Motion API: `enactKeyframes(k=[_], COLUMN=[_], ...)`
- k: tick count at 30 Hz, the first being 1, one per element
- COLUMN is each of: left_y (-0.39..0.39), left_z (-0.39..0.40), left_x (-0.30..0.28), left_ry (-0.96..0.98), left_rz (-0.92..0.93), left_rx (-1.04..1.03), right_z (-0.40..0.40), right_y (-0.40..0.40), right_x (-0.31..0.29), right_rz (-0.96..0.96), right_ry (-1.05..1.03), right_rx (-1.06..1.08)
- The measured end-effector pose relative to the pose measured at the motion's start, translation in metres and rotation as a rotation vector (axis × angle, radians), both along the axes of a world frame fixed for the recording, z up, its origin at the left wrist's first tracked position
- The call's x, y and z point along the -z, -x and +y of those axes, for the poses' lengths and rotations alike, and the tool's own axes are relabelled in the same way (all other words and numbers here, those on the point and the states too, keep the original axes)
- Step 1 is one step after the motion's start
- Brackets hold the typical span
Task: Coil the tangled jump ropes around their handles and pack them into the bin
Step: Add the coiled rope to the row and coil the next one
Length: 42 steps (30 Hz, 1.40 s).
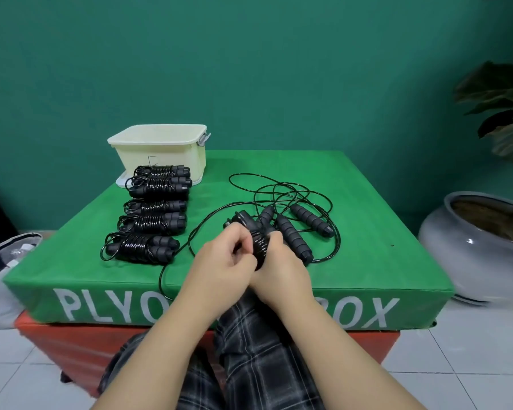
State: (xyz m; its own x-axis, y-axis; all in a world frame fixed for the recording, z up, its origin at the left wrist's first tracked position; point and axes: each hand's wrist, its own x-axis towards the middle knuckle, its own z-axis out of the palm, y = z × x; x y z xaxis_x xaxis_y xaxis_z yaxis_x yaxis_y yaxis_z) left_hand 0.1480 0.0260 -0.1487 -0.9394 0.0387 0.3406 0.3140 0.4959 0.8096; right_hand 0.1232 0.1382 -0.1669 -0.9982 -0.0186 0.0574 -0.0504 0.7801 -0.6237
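Gripped in the right hand [282, 269]: a pair of black handles [243, 223] with cord coiled round their middle [259, 247], held low over the near part of the green plyo box [367, 232]. Pinched between thumb and fingers of the left hand [219, 261]: the cord, right against the coil. Both hands touching, close to the box's near edge, above plaid-trousered knees [255, 359].

Trailed from the grip, a loose run of cord [190, 247], out to the left and then back over the near edge of the box. Just beyond the right hand, two more handles [292, 236] and [311, 223] lying on the green top inside a tangle of loose cord [279, 187]; tangle reaching toward the right half of the top, with bare green between it and the right edge.

On the left, five finished bundles [151, 220] laid in a column from near to far, each with cord wound round paired handles. Farthest bundle touching or just in front of the cream bin [160, 152] at the far left corner. Bin open, standing on what looked like its lid; inside not visible from this angle, so contents impossible to tell.

Off the box, a grey plant pot [468, 247] on the tiled floor at right, and a white bag [3, 255] at left.
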Motion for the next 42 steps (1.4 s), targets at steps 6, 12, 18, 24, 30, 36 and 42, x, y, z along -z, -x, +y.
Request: enactKeyframes(k=[6,12,18,24,30,36,42], left_y=[0.013,0.037,0.077,0.117,0.151,0.187,0.207], left_z=[-0.013,-0.032,-0.052,-0.089,-0.135,-0.183,-0.188], left_x=[0.019,0.033,0.033,0.022,0.015,0.01,0.021], left_ry=[0.037,0.546,1.022,1.148,1.116,1.093,1.162], left_rz=[0.033,0.142,0.395,0.397,0.096,-0.113,-0.257], left_rx=[-0.039,-0.028,0.02,0.111,-0.21,-0.373,-0.416], right_z=[-0.002,0.007,-0.002,-0.026,-0.037,-0.031,-0.029], right_y=[0.001,0.013,0.038,0.072,0.1,0.111,0.115], right_x=[0.026,0.032,0.027,0.031,0.046,0.055,0.058], right_rz=[0.162,0.175,0.242,0.333,0.255,0.135,0.113], right_ry=[0.035,0.132,0.037,-0.095,-0.132,-0.097,-0.057], right_rx=[0.09,0.053,-0.093,-0.187,-0.202,-0.154,-0.14])
